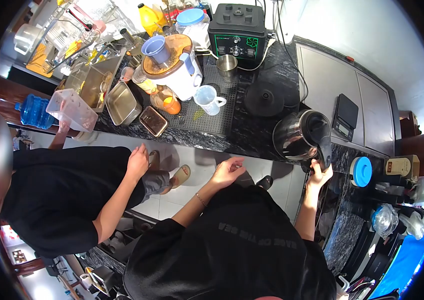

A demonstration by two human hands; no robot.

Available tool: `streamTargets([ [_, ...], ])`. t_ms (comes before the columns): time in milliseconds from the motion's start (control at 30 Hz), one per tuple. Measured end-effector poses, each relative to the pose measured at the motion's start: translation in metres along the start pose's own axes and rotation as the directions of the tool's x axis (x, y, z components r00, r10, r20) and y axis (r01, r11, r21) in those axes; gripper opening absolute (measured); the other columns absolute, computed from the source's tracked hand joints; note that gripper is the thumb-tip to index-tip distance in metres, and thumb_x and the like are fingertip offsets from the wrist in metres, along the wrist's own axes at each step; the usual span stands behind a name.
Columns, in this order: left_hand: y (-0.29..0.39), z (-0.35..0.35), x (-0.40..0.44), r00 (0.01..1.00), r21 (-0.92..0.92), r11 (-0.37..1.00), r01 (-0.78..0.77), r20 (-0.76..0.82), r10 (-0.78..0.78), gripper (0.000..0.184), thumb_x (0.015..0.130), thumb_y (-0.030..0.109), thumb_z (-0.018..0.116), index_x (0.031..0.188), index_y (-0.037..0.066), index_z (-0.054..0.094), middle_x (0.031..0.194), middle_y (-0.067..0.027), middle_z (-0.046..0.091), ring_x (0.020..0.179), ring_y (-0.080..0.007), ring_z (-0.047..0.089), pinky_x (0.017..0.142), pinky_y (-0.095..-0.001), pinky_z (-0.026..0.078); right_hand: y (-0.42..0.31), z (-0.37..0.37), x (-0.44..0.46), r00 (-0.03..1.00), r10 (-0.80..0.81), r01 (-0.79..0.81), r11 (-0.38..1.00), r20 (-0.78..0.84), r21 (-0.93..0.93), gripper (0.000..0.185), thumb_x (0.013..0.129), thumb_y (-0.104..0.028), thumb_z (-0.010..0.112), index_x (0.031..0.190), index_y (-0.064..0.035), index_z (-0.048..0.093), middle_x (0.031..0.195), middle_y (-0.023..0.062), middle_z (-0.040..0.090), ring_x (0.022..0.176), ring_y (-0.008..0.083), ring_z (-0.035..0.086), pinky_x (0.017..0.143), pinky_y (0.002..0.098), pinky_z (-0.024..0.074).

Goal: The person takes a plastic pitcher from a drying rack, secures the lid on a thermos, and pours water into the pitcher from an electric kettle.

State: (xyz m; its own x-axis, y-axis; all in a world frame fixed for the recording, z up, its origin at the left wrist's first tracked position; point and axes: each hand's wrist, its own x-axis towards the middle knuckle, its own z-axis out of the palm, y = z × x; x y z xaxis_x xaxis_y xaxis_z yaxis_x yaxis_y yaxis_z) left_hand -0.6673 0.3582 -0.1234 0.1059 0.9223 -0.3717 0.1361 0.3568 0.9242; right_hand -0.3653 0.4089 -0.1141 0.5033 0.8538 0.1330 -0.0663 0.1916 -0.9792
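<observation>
At the left, a clear plastic container is held by a co-worker's hand beside the sink. The co-worker's other hand is held over the tiled floor, near the front edge of the surface. Along that edge, the way is crowded by a metal pan and a small tray; behind them, the depth is taken up by a juicer. A measuring cup is set on the perforated mat, with the blender base standing farther back.

The left hand is held in front of the edge, over the gap where the floor is seen — its fingers are loosely open and slightly bent. Farther right, a round black disc is placed on the surface, between the measuring cup and the kettle.

The kettle is located at the front edge, its handle gripped by the fingers of the right hand; whether its bottom is raised cannot be told. Beyond it, a metal panel is reached, on which a black scale is laid. Right of the right hand, a blue lid is seen.
</observation>
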Motion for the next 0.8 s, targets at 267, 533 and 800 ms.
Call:
streamTargets([
  [267,-0.0006,-0.0013,0.0006,1.0,-0.001,1.0,0.0,0.014,0.0,0.033,0.083,0.011,0.061,0.113,-0.001,0.056,0.095,-0.0103,0.062,0.079,-0.0125,0.059,0.073,-0.0221,0.048,-0.0031,0.0021,-0.0014,1.0,-0.03,0.03,0.998,0.009,-0.05,0.011,0.069,0.001,0.064,0.078,-0.0011,0.057,0.063,0.0038,0.057,0.051,0.0102,0.046,0.053,0.0204,0.0398],
  [533,0.0041,0.0027,0.0032,0.996,-0.137,0.99,0.039,0.085,-0.028,0.034,0.084,0.012,0.061,0.114,-0.002,0.056,0.096,-0.0098,0.062,0.082,-0.0123,0.058,0.076,-0.0214,0.046,-0.0089,0.0041,-0.003,0.999,-0.048,0.049,0.997,0.024,-0.061,0.011,0.07,-0.001,0.065,0.078,-0.0016,0.057,0.064,0.0034,0.057,0.051,0.0102,0.045,0.053,0.0205,0.0391],
  [800,-0.0011,0.0036,0.0015,0.998,-0.114,0.993,0.026,0.066,-0.019,0.034,0.085,0.011,0.06,0.116,-0.003,0.055,0.095,-0.0093,0.063,0.082,-0.0121,0.059,0.075,-0.0205,0.046,-0.0057,0.0021,-0.0009,0.997,-0.063,0.066,0.995,0.046,-0.072,0.011,0.071,-0.002,0.066,0.078,-0.0016,0.057,0.063,0.0034,0.056,0.05,0.0104,0.045,0.052,0.0204,0.039],
])
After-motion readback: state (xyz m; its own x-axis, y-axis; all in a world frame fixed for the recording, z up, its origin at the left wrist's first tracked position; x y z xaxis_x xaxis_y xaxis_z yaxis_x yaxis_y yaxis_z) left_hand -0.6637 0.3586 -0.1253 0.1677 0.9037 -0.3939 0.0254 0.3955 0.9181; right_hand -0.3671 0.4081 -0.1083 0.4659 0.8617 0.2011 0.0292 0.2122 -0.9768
